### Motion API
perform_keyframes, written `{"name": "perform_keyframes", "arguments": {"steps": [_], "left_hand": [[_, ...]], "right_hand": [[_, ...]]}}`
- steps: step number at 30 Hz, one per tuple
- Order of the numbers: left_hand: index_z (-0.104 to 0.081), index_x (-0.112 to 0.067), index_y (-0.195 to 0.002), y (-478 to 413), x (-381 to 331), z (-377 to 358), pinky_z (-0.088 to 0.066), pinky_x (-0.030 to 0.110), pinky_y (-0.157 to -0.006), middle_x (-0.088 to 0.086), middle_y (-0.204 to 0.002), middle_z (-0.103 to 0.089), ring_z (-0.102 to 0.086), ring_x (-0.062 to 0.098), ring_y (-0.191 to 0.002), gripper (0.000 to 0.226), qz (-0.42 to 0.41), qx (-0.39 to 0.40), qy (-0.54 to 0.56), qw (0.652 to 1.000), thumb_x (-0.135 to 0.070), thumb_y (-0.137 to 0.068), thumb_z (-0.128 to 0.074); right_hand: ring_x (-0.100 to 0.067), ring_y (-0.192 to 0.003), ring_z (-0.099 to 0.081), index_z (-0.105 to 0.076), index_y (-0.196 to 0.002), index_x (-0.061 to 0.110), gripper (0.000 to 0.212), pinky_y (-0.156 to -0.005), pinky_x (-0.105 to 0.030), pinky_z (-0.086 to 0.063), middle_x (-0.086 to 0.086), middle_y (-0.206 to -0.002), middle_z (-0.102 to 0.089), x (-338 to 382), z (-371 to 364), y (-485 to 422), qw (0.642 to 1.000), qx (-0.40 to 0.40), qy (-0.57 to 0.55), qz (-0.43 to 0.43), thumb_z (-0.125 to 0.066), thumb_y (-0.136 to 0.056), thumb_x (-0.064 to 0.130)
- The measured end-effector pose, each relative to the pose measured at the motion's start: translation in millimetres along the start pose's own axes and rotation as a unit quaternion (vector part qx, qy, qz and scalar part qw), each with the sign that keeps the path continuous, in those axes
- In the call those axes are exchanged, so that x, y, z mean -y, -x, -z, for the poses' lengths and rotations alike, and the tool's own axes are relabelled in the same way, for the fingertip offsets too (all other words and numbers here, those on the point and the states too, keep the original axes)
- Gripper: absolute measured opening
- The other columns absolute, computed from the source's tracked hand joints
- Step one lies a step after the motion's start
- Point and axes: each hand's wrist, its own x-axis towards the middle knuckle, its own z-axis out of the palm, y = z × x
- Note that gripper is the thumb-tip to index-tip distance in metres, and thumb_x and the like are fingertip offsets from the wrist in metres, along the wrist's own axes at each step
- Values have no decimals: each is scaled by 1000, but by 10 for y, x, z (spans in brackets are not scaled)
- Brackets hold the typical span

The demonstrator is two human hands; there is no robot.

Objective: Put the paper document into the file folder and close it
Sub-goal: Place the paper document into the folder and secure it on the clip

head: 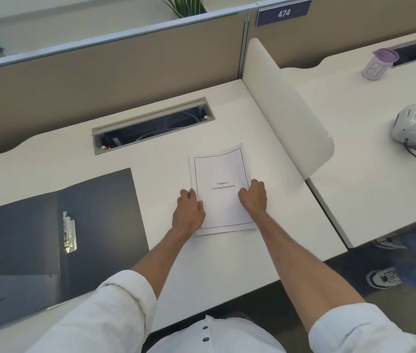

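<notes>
1. Looking down from the head view: both hands set on the paper document [223, 189], which lies flat on the white surface [227, 266], straight ahead between the two forearms.
2. Left hand [188, 212] curled over the document's left edge, fingers bent at the page border; right hand [253, 197] curled over the right edge, knuckles up. Pressing or beginning to pinch the sheets, neither hand fully closed; cannot tell whether any page is lifted yet.
3. Lying well apart to the left of the left hand: the dark file folder [56, 240], spread open and flat, with its metal clip [69, 235] beside the spine. Nothing inside it.
4. Beyond the hands, an open cable tray [153, 126] sunk in the surface; past the right hand, a low white divider [286, 108], then a neighbouring desk.
5. Step in hand, by judgement: gathering and squaring the stack for pickup. Filing and closing not yet done.
6. Next move likely calling for a firm grip on both edges so the loose sheets stay aligned, a lift and carry leftward onto the folder's right-hand half at the clip, then swinging the cover shut.
</notes>
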Motion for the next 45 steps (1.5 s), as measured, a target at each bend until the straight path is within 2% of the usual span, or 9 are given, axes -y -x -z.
{"name": "perform_keyframes", "arguments": {"steps": [6,7,9,12,17,23,26,39,45], "left_hand": [[-43,1,-154,-23,120,91,-54,51,-105,20,-151,-42,-55,43,-130,45,-17,27,25,999,-24,-116,-41],[-45,1,-151,-24,159,109,-54,51,-106,20,-151,-42,-56,43,-130,43,-20,34,27,999,-24,-116,-41],[-49,1,-145,-24,242,151,-52,51,-110,20,-151,-43,-56,44,-132,38,-22,51,42,998,-24,-116,-42],[-41,-3,-161,9,344,265,-44,49,-123,18,-161,-39,-52,42,-145,50,-20,61,95,993,-28,-118,-41],[-25,-8,-173,155,586,481,-38,50,-129,17,-169,-40,-46,36,-157,61,-6,16,162,987,-33,-119,-37],[-43,-3,-158,390,1132,756,-54,53,-109,23,-124,-71,-67,45,-121,45,17,-57,187,980,-18,-116,-43],[-49,-9,-158,563,1482,856,-58,53,-106,22,-120,-75,-70,44,-115,48,58,-94,234,966,-5,-110,-48],[-65,-5,-147,1129,2670,923,-56,37,-108,16,-132,-77,-74,33,-121,42,208,-188,310,909,2,-105,-60],[-67,-9,-144,1232,2956,910,-61,44,-105,15,-128,-77,-72,36,-119,41,253,-183,286,906,-2,-106,-54]], "right_hand": [[-43,-131,-63,-51,-152,10,41,-106,-46,-51,-21,-141,-65,75,-38,82,1000,-7,2,17,-46,-112,16],[-41,-127,-64,-58,-144,11,35,-104,-45,-51,-20,-135,-67,80,-40,106,1000,-14,2,21,-47,-111,15],[-38,-101,-60,-58,-102,14,11,-88,-39,-46,-18,-107,-62,74,-64,154,999,-31,-7,22,-48,-107,12],[-32,-81,-44,-40,-82,18,24,-74,-36,-35,-11,-85,-50,137,-75,276,998,-52,-28,30,-48,-102,8],[-26,-78,-40,-51,-83,9,19,-74,-35,-33,-11,-81,-47,293,-113,504,986,-31,-145,79,-55,-101,7],[-23,-82,-43,-58,-98,-14,20,-77,-35,-35,-11,-86,-51,575,-490,850,975,38,-196,102,-56,-104,5],[-23,-84,-44,-58,-103,-18,21,-79,-35,-37,-11,-88,-52,741,-790,1029,971,68,-200,111,-55,-105,3],[-25,-90,-54,-68,-115,-15,23,-85,-36,-46,-13,-97,-64,1233,-1933,1644,965,171,-166,113,-54,-105,0],[-26,-92,-58,-71,-117,-11,24,-87,-35,-48,-12,-100,-67,1309,-2226,1760,966,181,-161,93,-54,-105,0]]}}
